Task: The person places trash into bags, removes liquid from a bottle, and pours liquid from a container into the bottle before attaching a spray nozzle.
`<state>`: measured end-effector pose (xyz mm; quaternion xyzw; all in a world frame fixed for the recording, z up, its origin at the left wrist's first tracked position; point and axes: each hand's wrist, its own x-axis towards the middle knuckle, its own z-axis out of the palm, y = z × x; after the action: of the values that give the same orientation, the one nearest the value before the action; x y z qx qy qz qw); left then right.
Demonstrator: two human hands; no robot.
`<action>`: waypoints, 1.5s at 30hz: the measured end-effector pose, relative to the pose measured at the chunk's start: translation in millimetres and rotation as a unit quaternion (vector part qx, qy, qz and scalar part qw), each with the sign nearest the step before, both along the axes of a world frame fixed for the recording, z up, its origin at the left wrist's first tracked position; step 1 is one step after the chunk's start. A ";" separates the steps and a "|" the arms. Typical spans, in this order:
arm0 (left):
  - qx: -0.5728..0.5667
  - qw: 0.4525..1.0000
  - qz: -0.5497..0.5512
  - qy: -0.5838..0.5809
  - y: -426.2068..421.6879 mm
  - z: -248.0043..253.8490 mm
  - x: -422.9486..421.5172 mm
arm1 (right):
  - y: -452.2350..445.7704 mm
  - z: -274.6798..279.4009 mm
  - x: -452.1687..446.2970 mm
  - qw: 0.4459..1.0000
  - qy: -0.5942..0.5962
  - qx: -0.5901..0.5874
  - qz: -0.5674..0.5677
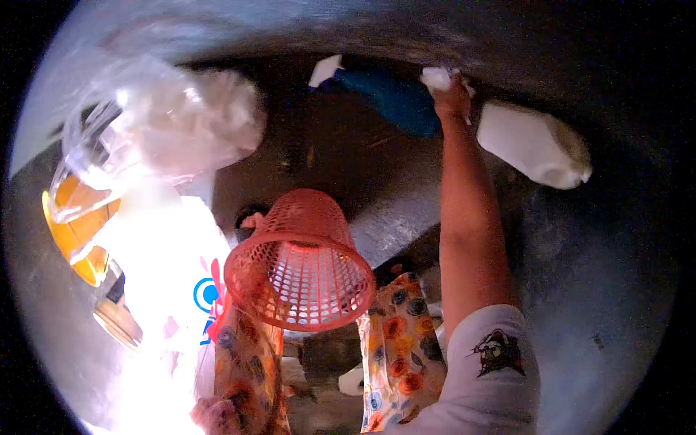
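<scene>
My right hand [453,100] reaches far forward, its fingers closed round a crumpled white item [438,77]. A blue-teal bottle or bag [395,101] lies just left of it, and a white plastic jug [533,143] lies to its right. Tilted with its mouth towards me, a red mesh basket [312,283] hangs above my lap. My left hand [254,220] shows only as fingers at the basket's left side, closed on it; the mesh and glare hide the rest.
A clear plastic bag with pale contents [192,123] is at the upper left, above a yellow-orange object [78,225]. Strong glare washes out a white item with a blue circle [207,293]. Flower-patterned cloth [402,348] covers my legs. A dark wall curves behind.
</scene>
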<state>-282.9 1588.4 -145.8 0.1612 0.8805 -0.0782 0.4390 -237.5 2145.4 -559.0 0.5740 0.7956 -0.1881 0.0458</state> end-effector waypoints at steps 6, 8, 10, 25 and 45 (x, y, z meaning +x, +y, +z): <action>0.043 0.996 0.076 -0.015 -11.7 -2.5 5.4 | -15.2 3.8 70.3 0.977 0.156 0.116 -0.085; 0.074 0.991 0.110 -0.011 -19.0 -2.9 9.3 | -46.0 54.7 44.7 0.960 0.247 0.080 -0.100; 0.121 0.982 0.143 -0.005 -25.1 -10.1 10.3 | -107.8 150.5 0.0 0.929 0.360 -0.016 -0.088; -0.078 0.969 0.107 -0.209 -107.9 -128.1 -295.4 | -349.9 293.1 -317.2 0.860 0.204 0.053 0.464; 0.461 0.777 0.271 -0.332 66.0 -117.8 -380.2 | -330.6 337.5 -306.0 0.687 0.398 -0.607 -0.021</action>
<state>-663.1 1654.4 -263.6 0.1152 0.6183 0.5176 0.5801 -543.6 1814.8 -221.5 0.3087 0.4388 -0.8418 0.0595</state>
